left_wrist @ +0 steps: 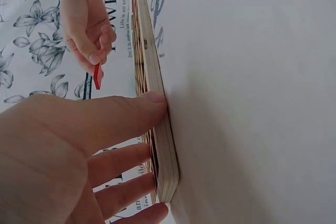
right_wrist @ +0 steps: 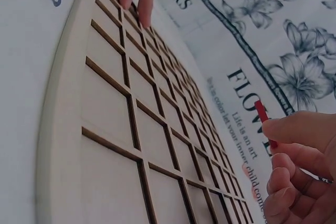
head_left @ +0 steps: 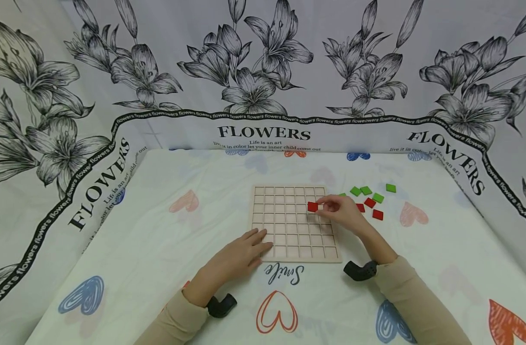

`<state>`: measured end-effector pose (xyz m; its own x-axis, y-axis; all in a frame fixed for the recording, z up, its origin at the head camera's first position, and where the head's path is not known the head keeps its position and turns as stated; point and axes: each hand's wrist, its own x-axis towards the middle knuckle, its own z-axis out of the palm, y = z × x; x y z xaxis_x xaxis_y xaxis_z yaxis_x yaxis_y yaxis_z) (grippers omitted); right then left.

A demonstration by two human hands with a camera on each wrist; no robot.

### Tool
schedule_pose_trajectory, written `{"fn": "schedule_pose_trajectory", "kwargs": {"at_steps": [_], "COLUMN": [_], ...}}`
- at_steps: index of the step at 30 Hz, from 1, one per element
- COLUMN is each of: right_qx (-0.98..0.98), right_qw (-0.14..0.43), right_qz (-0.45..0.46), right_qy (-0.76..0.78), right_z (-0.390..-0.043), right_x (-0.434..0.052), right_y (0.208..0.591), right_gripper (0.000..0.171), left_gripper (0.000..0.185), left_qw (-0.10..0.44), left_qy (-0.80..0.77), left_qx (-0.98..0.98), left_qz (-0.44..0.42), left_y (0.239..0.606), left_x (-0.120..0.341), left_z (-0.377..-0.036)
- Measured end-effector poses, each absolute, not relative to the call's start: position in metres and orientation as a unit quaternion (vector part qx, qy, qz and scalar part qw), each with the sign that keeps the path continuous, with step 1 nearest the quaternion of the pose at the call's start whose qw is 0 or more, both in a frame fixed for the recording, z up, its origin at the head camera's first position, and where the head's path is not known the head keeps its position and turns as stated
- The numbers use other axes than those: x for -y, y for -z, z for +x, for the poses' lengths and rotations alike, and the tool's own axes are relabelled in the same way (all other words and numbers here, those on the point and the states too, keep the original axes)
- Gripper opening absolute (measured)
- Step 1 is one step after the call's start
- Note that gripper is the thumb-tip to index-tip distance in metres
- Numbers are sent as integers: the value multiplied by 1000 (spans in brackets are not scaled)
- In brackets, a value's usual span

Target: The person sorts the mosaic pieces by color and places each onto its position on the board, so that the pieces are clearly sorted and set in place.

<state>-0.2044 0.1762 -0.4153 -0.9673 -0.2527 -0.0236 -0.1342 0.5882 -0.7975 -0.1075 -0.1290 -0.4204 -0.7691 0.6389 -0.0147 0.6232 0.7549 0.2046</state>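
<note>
A wooden grid board [head_left: 286,230] with square compartments lies flat on the table. My right hand [head_left: 341,212] pinches a red square tile [head_left: 312,207] between thumb and fingertips, held above the board's right part. In the right wrist view, that red tile [right_wrist: 265,123] appears edge-on, raised over the grid. My left hand [head_left: 239,254] rests on the board's near left corner with fingers spread. Its thumb [left_wrist: 153,104] lies against the board's edge in the left wrist view, the other fingertips on the grid side.
Right of the board lie loose green tiles [head_left: 390,188] and red tiles [head_left: 377,215], several in all, some partly behind my right hand. A white cloth with printed hearts [head_left: 277,312] covers the table. A flower-printed curtain [head_left: 263,100] stands behind. Each wrist carries a black camera mount [head_left: 360,271].
</note>
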Motion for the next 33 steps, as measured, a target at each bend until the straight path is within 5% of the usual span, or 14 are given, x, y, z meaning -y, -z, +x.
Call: {"fn": "schedule_pose_trajectory", "kwargs": {"at_steps": [33], "right_qx": [-870], "right_qw": [63], "right_qz": [-159], "right_qy": [463], "right_z": [-224], "right_x": [-119], "right_y": [420], "right_gripper": [27], "left_gripper": [41], "left_qw": [57], "left_qy": [-101], "left_qx": [-937], "left_qz": [329], "left_y": [420], "left_x": [128], "left_z": [-108]}}
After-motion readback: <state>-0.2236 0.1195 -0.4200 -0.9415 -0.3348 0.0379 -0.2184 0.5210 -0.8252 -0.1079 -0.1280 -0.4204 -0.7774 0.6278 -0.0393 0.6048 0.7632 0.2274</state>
